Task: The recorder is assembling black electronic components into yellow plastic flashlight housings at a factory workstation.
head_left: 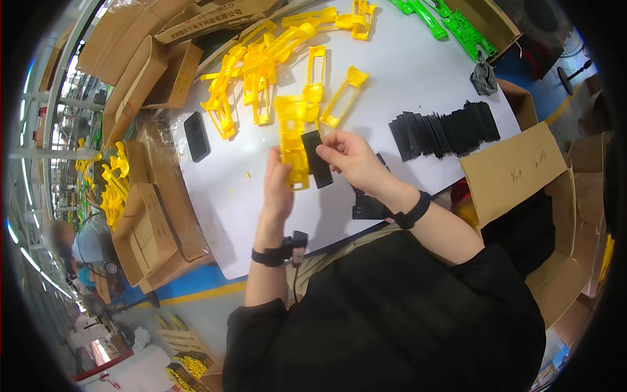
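Note:
My left hand point(277, 186) is closed around the lower end of a yellow plastic frame point(290, 124), held up over the white table. Pinched between the thumb and fingers of my right hand point(349, 160) is a flat black rectangular strip point(317, 160). The strip stands upright close beside the frame's right edge; whether the two touch I cannot tell. More yellow frames point(261, 68) lie in a heap beyond my hands, with a single yellow frame point(345, 97) just past the strip. Under my right wrist lie a few black strips point(369, 208), partly hidden by the arm.
A long row of black strips point(444, 130) spreads over the table's right side, near a crumpled dark plastic bag point(483, 77). Green plastic parts point(460, 29) sit at the far right. A black phone point(196, 136) lies left. Cardboard boxes point(516, 173) crowd the table's edges.

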Available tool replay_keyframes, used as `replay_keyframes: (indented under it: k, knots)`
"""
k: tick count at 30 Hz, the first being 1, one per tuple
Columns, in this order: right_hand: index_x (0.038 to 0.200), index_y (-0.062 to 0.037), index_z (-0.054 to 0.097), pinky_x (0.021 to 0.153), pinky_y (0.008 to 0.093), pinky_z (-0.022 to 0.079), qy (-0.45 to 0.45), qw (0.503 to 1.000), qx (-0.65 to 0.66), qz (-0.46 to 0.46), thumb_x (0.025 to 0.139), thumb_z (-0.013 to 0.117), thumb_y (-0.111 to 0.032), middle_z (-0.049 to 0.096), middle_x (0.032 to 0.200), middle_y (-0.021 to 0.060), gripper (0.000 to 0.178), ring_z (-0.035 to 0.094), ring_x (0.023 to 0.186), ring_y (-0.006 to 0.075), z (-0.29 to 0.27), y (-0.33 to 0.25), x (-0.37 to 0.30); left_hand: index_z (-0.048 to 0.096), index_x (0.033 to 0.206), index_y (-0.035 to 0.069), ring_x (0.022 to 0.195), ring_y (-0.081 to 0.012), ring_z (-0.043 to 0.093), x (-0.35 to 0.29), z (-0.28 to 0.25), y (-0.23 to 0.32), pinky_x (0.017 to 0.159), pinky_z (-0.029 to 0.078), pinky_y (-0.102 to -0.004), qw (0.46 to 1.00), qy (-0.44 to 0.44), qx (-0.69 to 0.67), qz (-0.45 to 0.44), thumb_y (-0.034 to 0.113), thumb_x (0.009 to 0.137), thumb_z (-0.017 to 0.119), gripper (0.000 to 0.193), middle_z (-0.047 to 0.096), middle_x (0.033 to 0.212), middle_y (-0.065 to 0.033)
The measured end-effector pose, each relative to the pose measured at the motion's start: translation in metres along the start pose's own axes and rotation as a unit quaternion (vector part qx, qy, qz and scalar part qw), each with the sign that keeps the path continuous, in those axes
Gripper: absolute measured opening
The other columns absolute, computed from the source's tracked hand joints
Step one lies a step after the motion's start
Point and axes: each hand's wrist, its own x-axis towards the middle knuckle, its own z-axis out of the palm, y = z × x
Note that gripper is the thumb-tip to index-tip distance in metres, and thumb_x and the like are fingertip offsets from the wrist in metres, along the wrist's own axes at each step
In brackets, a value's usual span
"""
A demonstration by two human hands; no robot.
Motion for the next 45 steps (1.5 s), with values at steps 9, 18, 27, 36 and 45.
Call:
replay_keyframes:
  k: [9, 18, 27, 36, 45]
  knots:
    - [0.104, -0.0010, 0.049, 0.063, 0.0235, 0.046, 0.092, 0.993, 0.079, 0.003, 0.093, 0.049, -0.013, 0.057, 0.084, 0.0033, 0.016, 0.055, 0.077, 0.0078, -0.018, -0.005, -0.022, 0.044, 0.109, 0.004, 0.052, -0.0180, 0.059, -0.011, 0.033, -0.005, 0.045, 0.050, -0.0288, 0.995, 0.036, 0.093, 0.008, 0.030, 0.100, 0.040, 0.028, 0.060, 0.083, -0.0120]
    - [0.103, 0.0023, 0.049, 0.048, 0.0246, 0.047, -0.021, 0.992, -0.093, 0.088, 0.084, 0.069, -0.021, 0.059, 0.076, 0.0053, 0.036, 0.059, 0.058, 0.0106, -0.009, -0.003, -0.047, 0.047, 0.107, 0.004, 0.073, -0.0116, 0.055, -0.019, 0.045, -0.033, 0.065, 0.046, -0.0252, 0.995, 0.077, 0.061, 0.004, 0.034, 0.101, 0.034, 0.033, 0.058, 0.091, -0.0069]
    - [0.105, -0.0039, 0.053, 0.044, 0.0217, 0.041, 0.092, 0.992, 0.003, 0.087, 0.086, 0.066, -0.018, 0.058, 0.074, 0.0015, 0.028, 0.053, 0.052, 0.0072, -0.055, -0.027, -0.034, 0.050, 0.115, 0.001, 0.105, -0.0314, 0.050, 0.014, 0.037, -0.038, 0.091, 0.041, -0.0397, 0.844, 0.029, 0.494, 0.208, 0.025, 0.095, 0.050, 0.032, 0.053, 0.113, -0.0182]
    - [0.100, -0.0038, 0.053, 0.047, 0.0240, 0.042, 0.320, 0.912, -0.226, -0.121, 0.090, 0.061, -0.022, 0.052, 0.072, 0.0011, 0.022, 0.051, 0.058, 0.0089, -0.168, -0.054, 0.041, 0.048, 0.122, 0.000, 0.093, -0.0312, 0.056, 0.036, -0.003, -0.060, 0.082, 0.047, -0.0403, 0.740, 0.114, 0.622, 0.227, 0.017, 0.073, 0.072, 0.056, 0.055, 0.106, -0.0178]
    - [0.115, 0.0006, 0.052, 0.071, 0.0239, 0.048, 0.032, 0.999, -0.026, -0.008, 0.093, 0.056, -0.014, 0.060, 0.091, 0.0039, 0.027, 0.057, 0.079, 0.0087, -0.045, -0.004, -0.007, 0.044, 0.113, -0.001, 0.061, -0.0125, 0.056, 0.016, 0.025, -0.022, 0.056, 0.049, -0.0252, 0.993, 0.070, 0.098, -0.018, 0.019, 0.091, 0.062, 0.035, 0.056, 0.089, -0.0066]
